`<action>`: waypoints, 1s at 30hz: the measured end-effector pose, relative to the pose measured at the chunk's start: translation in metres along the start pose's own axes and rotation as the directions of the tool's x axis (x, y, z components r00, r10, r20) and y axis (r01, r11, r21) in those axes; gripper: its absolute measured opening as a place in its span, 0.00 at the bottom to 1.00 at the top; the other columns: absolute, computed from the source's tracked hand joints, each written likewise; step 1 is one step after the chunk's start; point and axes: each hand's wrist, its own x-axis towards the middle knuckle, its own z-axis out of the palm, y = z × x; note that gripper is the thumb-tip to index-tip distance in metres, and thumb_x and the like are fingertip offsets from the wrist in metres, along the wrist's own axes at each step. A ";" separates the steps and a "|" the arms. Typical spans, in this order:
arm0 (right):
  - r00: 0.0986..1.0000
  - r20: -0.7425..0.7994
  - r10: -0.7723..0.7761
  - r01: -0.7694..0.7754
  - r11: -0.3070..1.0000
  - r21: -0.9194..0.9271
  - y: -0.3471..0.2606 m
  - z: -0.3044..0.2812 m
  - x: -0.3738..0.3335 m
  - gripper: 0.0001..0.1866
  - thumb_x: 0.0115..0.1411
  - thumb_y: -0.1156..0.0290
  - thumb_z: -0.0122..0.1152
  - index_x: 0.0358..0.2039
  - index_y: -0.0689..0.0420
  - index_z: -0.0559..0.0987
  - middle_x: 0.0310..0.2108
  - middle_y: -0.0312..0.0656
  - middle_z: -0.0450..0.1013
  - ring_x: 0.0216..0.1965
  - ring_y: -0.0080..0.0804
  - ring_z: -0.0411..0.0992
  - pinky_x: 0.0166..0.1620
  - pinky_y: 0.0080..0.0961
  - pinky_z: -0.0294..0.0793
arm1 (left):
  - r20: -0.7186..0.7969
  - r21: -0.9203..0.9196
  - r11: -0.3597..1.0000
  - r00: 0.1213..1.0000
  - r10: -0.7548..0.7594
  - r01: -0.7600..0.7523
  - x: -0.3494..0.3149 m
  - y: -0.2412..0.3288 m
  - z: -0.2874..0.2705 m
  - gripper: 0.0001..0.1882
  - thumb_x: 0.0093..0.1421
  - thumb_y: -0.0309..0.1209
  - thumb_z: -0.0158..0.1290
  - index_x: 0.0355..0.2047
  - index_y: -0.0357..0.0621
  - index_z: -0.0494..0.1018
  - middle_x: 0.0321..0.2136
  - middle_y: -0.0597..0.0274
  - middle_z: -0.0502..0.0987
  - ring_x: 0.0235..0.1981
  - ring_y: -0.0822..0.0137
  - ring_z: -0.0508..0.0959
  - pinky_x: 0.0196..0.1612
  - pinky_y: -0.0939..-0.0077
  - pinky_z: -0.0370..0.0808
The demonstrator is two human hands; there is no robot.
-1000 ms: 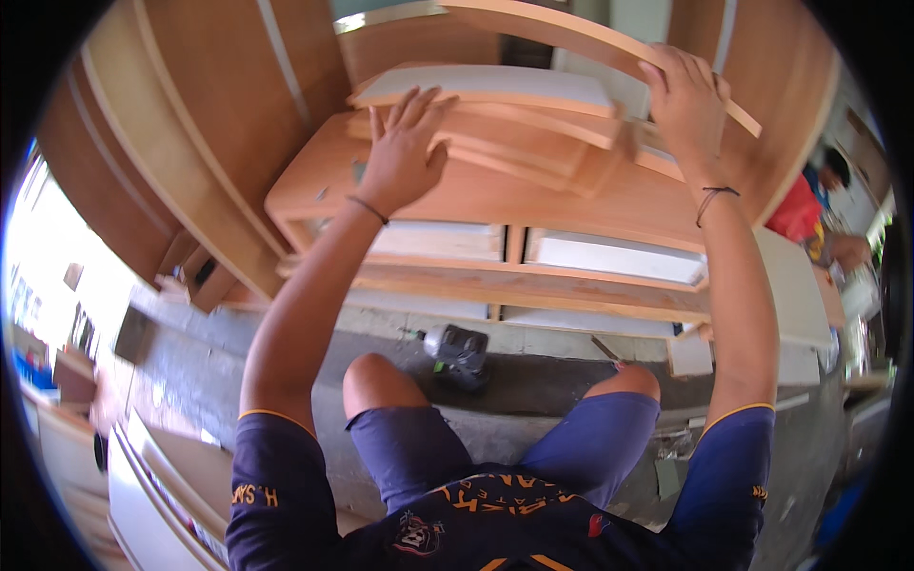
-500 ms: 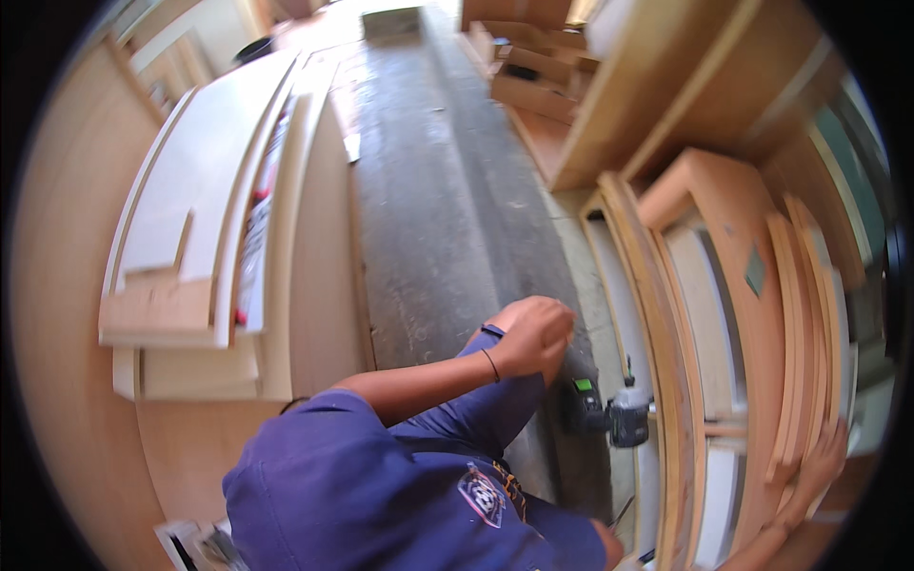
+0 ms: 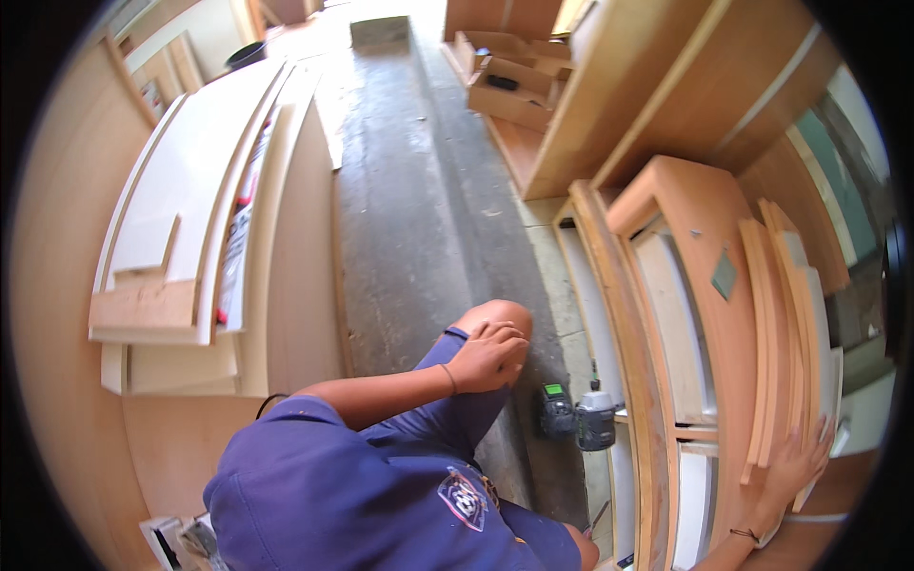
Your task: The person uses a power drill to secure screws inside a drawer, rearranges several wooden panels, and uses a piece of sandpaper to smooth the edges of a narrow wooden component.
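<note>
My left hand rests on my bent knee, its fingers lying loosely over it and nothing held. At the right, my right hand lies with spread fingers on the near ends of several narrow wooden strips. The strips lie stacked on a wood-coloured cabinet frame. On the floor between my knee and the frame, a cordless drill stands beside the wooden edge, with a dark block with a green panel next to it.
White and wood-faced panels are stacked at the left. A grey concrete floor runs between the panels and the frames. Open brown boxes sit at the far right, beside tall wooden panels. A dark round tub stands far left.
The view has shifted slightly, so the scene sits further left. My left hand's fingers now lie looser and flatter over the knee. My right hand shows more fully on the strips.
</note>
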 end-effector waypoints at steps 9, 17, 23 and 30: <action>0.930 0.195 -0.313 0.185 0.853 0.488 -0.109 -0.037 -0.049 0.21 0.59 0.68 0.54 0.53 0.59 0.70 0.56 0.50 0.64 0.60 0.49 0.59 0.61 0.46 0.57 | 0.066 0.034 0.995 0.993 -0.094 0.092 -0.004 0.008 -0.008 0.25 0.53 0.37 0.56 0.52 0.45 0.67 0.56 0.50 0.63 0.61 0.49 0.58 0.62 0.51 0.52; 0.910 0.317 -0.267 -0.005 0.758 0.653 -0.106 -0.030 -0.049 0.27 0.57 0.71 0.55 0.57 0.62 0.66 0.57 0.52 0.63 0.61 0.50 0.59 0.62 0.44 0.58 | 0.146 0.102 0.901 0.889 -0.433 0.422 -0.043 0.058 -0.051 0.32 0.51 0.41 0.57 0.57 0.48 0.64 0.64 0.44 0.51 0.66 0.45 0.49 0.63 0.44 0.49; 0.887 0.320 -0.332 0.029 0.733 0.680 -0.097 -0.027 -0.046 0.28 0.57 0.72 0.54 0.59 0.63 0.63 0.59 0.53 0.61 0.61 0.52 0.57 0.63 0.46 0.55 | 0.158 0.281 0.865 0.869 -0.468 0.415 -0.065 0.110 -0.099 0.34 0.51 0.46 0.57 0.58 0.50 0.64 0.64 0.44 0.52 0.66 0.46 0.50 0.63 0.44 0.49; 0.809 0.399 -0.431 -0.019 0.660 0.751 -0.092 -0.036 -0.042 0.35 0.53 0.74 0.53 0.62 0.65 0.57 0.63 0.58 0.53 0.64 0.55 0.51 0.65 0.45 0.49 | 0.101 0.152 0.790 0.786 -0.611 0.594 -0.095 0.149 -0.145 0.30 0.52 0.45 0.56 0.54 0.47 0.68 0.61 0.47 0.59 0.63 0.49 0.56 0.63 0.48 0.53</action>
